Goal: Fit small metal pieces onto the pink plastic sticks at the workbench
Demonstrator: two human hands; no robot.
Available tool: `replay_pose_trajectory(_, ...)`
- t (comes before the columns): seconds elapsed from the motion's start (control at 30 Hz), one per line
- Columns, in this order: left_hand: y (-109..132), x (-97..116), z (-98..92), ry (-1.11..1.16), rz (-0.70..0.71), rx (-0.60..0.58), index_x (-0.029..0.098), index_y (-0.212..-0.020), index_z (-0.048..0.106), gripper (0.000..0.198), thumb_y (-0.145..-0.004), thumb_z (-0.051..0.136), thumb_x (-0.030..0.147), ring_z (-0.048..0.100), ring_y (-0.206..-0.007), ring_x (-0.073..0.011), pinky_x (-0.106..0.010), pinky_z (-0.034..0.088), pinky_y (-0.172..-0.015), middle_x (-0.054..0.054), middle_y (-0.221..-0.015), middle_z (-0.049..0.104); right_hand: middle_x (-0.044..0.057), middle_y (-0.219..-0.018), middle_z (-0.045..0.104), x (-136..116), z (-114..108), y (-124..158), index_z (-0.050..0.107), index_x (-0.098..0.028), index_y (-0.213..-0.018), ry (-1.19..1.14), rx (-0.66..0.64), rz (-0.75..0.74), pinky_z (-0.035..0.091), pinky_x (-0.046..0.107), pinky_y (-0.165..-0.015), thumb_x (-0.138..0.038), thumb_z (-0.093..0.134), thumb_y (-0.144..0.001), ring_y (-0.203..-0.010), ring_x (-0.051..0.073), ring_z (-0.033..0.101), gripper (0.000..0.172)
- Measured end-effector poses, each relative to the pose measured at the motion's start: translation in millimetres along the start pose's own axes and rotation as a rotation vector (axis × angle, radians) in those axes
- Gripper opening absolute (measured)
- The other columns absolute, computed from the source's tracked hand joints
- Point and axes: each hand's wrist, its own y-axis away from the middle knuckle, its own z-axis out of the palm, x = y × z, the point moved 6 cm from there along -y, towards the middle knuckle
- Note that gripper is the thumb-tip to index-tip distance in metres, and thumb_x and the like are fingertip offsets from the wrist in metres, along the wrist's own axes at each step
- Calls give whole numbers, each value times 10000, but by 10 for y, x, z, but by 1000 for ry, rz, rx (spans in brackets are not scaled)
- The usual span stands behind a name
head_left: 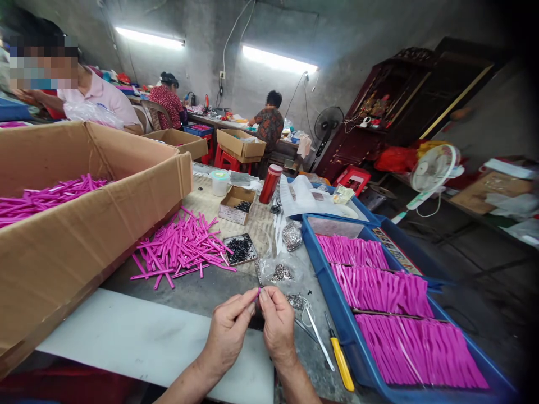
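Close together over the front of the table, both hands are pinched at the fingertips. My left hand (228, 324) grips a slim purple stick (258, 293), mostly covered by the fingers. Touching it from the right, my right hand (278, 324) is closed on something at the stick's end; a tiny dark bit shows there, too small to name. Beyond the hands lie a heap of purple sticks (181, 244), a small tray (254, 256) of black parts and a plastic bag (297, 268) of small metal rings. A yellow-handled screwdriver (342, 365) and tweezers (322, 342) rest to the right.
A large cardboard box (96, 224) with more sticks borders the left. On the right stands a blue bin (337, 320) with rows of purple pieces. A red flask (270, 184) and small carton (231, 215) stand farther back. Several people sit working behind.
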Motion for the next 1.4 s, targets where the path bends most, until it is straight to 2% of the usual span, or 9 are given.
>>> replay_pose_trajectory(0.23, -27, 18, -24, 9, -9, 21, 176, -932, 655, 244, -735, 517, 218, 606, -704, -153, -231, 517, -636, -62, -813, 675, -36, -538, 417, -1, 25, -25, 473, -171, -628, 90, -56, -26, 322, 209, -475, -392, 408, -793, -511, 102, 381, 283)
replay_pose_trajectory(0.5, -58, -99, -12, 100, -102, 2, 164, -925, 661, 259, -707, 547, 249, 574, -631, -146, -226, 495, -565, -50, -713, 653, -18, -606, 485, -55, 6, -8, 502, -177, -696, 189, 15, -103, 374, 209, -524, -327, 417, -801, -564, 113, 450, 202)
replay_pose_trajectory(0.67, -72, -217, 48, 284, -246, -5, 125, -920, 661, 306, -665, 591, 279, 438, -431, -77, -171, 376, -374, -20, -575, 593, -11, -631, 501, -97, -34, -32, 512, -179, -703, 281, 27, -175, 380, 222, -561, -280, 428, -796, -597, 121, 468, 161)
replay_pose_trajectory(0.8, -88, -259, 111, 395, -321, -24, 97, -925, 655, 348, -641, 611, 293, 333, -352, -42, -152, 291, -325, 25, -445, 512, -5, -643, 509, -148, -69, -40, 525, -180, -695, 359, 28, -253, 369, 232, -587, -258, 439, -787, -619, 129, 472, 148)
replay_pose_trajectory(0.87, -103, -263, 103, 370, -295, -10, 110, -912, 662, 320, -641, 612, 272, 399, -393, -59, -159, 342, -355, 2, -515, 568, -2, -643, 517, -126, -84, -51, 528, -177, -701, 347, 30, -220, 369, 233, -584, -278, 432, -790, -619, 130, 473, 165)
replay_pose_trajectory(0.97, -125, -248, 75, 267, -208, 1, 145, -900, 669, 273, -656, 592, 237, 537, -558, -117, -197, 461, -498, -44, -700, 652, -6, -615, 501, -32, -72, -77, 518, -167, -708, 270, -1, -102, 364, 226, -542, -343, 391, -806, -586, 125, 455, 238)
replay_pose_trajectory(1.07, -137, -228, 61, 177, -134, -13, 161, -912, 665, 264, -677, 560, 223, 579, -634, -143, -227, 497, -584, -56, -768, 672, -29, -563, 438, 42, -44, -102, 481, -164, -669, 186, -33, -25, 345, 214, -489, -388, 373, -806, -529, 108, 404, 284)
replay_pose_trajectory(1.3, -150, -263, 75, 191, -142, -18, 166, -903, 669, 263, -670, 557, 214, 598, -702, -160, -233, 500, -640, -65, -819, 677, -21, -609, 461, 34, -75, -126, 475, -163, -681, 263, 3, -19, 367, 221, -547, -351, 412, -780, -577, 113, 432, 222)
replay_pose_trajectory(1.4, -155, -343, 82, 262, -216, 5, 148, -894, 673, 280, -644, 584, 236, 559, -555, -124, -203, 474, -504, -52, -711, 667, -17, -619, 466, 65, -79, -113, 477, -164, -695, 306, 4, -22, 367, 223, -551, -331, 416, -772, -584, 118, 441, 194)
